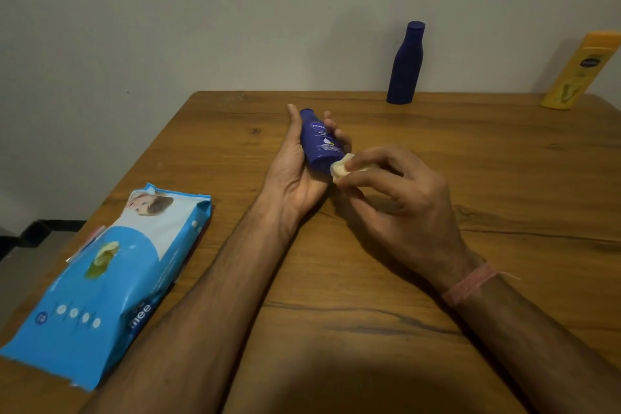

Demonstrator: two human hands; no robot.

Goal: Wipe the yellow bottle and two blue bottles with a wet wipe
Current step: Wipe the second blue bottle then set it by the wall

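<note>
My left hand (295, 175) grips a small blue bottle (319, 141) above the middle of the wooden table (437, 279), its cap pointing away from me. My right hand (400, 191) pinches a bunched white wet wipe (340, 169) and holds it against the bottle's near end. A taller blue bottle (405, 64) stands upright at the table's far edge. The yellow bottle (579, 72) stands at the far right corner, by the wall.
A blue pack of wet wipes (111, 282) lies on the table's left side, near its edge, with its flap open and a wipe poking out. A grey wall runs behind the table. Floor shows past the left edge.
</note>
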